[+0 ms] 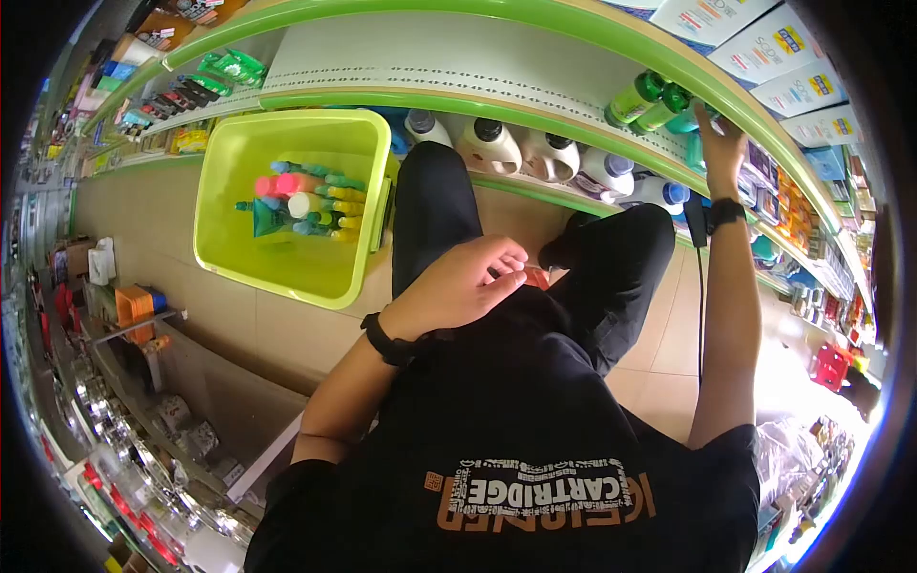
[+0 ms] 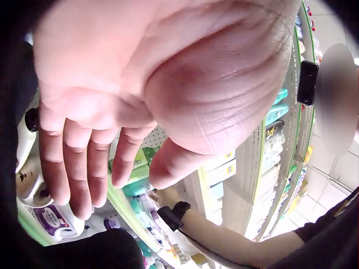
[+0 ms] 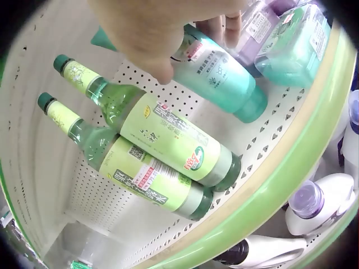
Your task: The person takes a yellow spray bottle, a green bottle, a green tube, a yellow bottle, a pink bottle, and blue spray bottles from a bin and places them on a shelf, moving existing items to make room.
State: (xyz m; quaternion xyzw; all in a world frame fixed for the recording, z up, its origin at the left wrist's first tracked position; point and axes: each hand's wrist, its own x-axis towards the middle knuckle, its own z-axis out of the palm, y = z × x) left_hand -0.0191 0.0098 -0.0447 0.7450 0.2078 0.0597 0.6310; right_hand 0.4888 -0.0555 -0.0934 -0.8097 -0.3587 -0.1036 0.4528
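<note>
Where the right hand (image 1: 723,148) is: over the perforated white shelf (image 1: 382,59), thumb and fingers clamped round the teal squeeze tube.
Teal squeeze tube (image 3: 216,78): on that shelf under the right hand; lies slantwise, cap end toward the green shelf edge (image 3: 269,193), printed label up.
Left hand (image 1: 468,282): holds nothing, in front of the torso, near the left knee; fingers relaxed, thumb apart from them.
Long-necked green bottles (image 3: 168,134): two, lying side by side next to the tube, necks pointing away from the shelf edge, dark green caps on, pale green labels.
Teal-tinted clear pack (image 3: 294,50): on far side of the tube, near its cap; purple pack (image 3: 256,33) just beside it.
Lower shelf: white handled jugs (image 1: 489,148) in a row, dark or blue caps.
Yellow-green tub (image 1: 222,191): on the tiled floor (image 1: 659,387), person's left; pink, white, green and yellow bottles grouped inside, individual labels too small to read.
Higher shelf: white boxes (image 1: 764,50), upper right.
Clothing: black trousers, black T-shirt (image 1: 573,420) lettered CARTRIDGE.
Wrists: black band (image 1: 387,339) on left, another on right, with black cable (image 1: 701,315) hanging.
</note>
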